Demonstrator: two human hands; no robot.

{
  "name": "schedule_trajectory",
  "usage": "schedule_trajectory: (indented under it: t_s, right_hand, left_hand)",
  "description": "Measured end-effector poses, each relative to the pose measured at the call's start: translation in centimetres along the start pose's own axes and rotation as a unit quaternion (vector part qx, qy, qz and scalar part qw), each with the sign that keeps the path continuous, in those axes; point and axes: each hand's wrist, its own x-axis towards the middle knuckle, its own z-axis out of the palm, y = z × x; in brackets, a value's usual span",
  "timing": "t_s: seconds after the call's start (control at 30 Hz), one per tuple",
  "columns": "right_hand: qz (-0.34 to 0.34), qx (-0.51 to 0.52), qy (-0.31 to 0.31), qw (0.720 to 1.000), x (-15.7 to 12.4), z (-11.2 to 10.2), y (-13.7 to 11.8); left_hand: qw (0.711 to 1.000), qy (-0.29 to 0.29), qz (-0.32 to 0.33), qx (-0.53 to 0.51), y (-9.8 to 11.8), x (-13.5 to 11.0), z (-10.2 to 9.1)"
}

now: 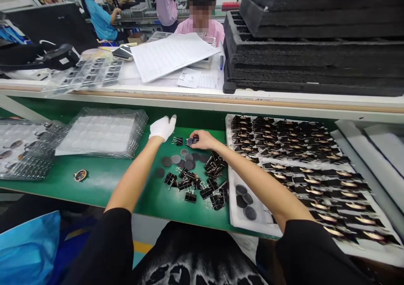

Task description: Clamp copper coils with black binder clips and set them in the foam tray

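Observation:
My left hand (162, 128), in a white glove, hovers over the back of the green bench. Its fingers look loosely extended, with nothing visible in them. Just in front of it lies a black binder clip (179, 141). My bare right hand (203, 140) pinches a round dark disc (190, 142), with black clip-like parts against it, partly hidden by the fingers. Several loose dark discs (188, 164) are spread below both hands. Nearer to me is a heap of black binder clips (191, 184) with silver handles.
To the right, a white tray (232, 171) holds rows of clipped pieces and several dark discs (250, 212). Clear plastic trays (132, 137) stand left, near a round watch-like part (80, 175). Papers (173, 55) and black foam (303, 66) sit on the shelf; a person (217, 30) is behind it.

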Motion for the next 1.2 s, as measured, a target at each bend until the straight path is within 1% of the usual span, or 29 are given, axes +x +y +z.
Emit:
schedule_trajectory:
  t_s: [0.07,0.17,0.23,0.3,0.47,0.6,0.77,0.87,1.03,1.2]
  right_hand:
    - [-0.011,-0.015,-0.012,1.0,0.4,0.2,0.1]
    - [-0.032,-0.038,-0.018,0.999,0.7,0.6,0.3]
    - [-0.043,-0.053,-0.016,0.998,0.8,0.9,0.6]
    - [-0.048,-0.065,-0.013,0.997,0.8,1.3,1.0]
    - [-0.041,-0.074,-0.016,0.996,1.0,1.8,2.0]
    - [-0.041,-0.065,-0.02,0.997,1.2,1.8,2.2]
    - [-0.041,-0.051,-0.022,0.998,1.0,1.6,1.9]
    - [-0.044,-0.043,-0.022,0.998,0.8,1.7,1.7]
    - [-0.039,-0.037,-0.008,0.999,1.0,2.3,1.5]
    - [-0.041,-0.041,-0.01,0.998,1.4,2.6,1.0]
  left_hand:
    - [0.998,0.04,-0.039,-0.014,1.2,0.3,1.4]
    - [0.993,0.072,-0.09,-0.028,2.4,0.5,3.7]
    - [0.989,0.092,-0.111,-0.033,2.7,0.4,4.9]
    - [0.986,0.108,-0.124,-0.035,2.6,0.3,5.4]
    - [0.98,0.121,-0.154,-0.022,2.3,0.4,5.8]
    - [0.979,0.127,-0.157,0.0,2.2,0.6,6.0]
    - [0.978,0.148,-0.145,-0.007,1.4,0.7,6.4]
    - [0.977,0.151,-0.146,-0.019,1.2,0.7,6.6]
    - [0.977,0.15,-0.148,-0.022,1.2,0.6,6.8]
    - [0.977,0.151,-0.147,-0.023,1.4,0.4,6.9]
